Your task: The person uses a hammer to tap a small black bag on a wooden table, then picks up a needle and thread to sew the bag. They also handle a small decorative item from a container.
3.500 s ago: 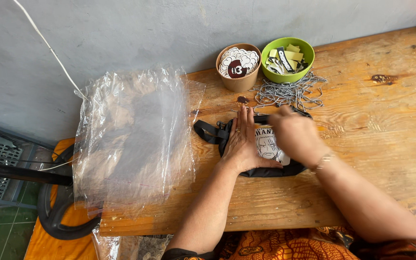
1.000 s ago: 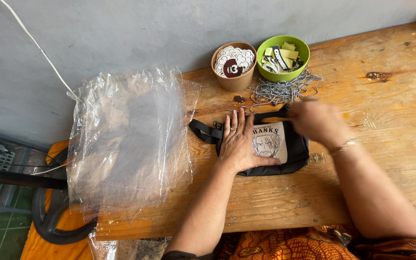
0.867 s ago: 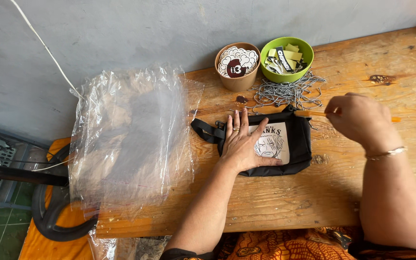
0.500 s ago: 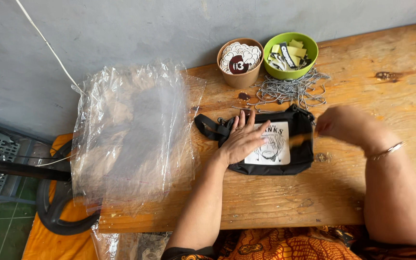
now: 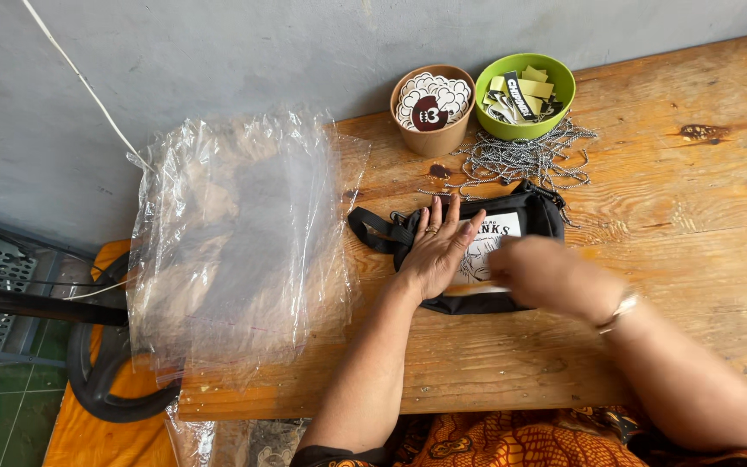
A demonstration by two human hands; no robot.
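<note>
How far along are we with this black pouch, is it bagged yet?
Not bagged. The black pouch lies flat on the wooden table, printed label up. The left hand presses it flat; the right hand, blurred, is over its lower edge. The clear plastic bags lie apart at the left, and the ball chains sit loose by the two bowls.

The right hand (image 5: 551, 277) is motion-blurred — its fingers and any grip cannot be made out. Under both hands, part of the black pouch (image 5: 533, 216) and its white print is hidden.
</note>
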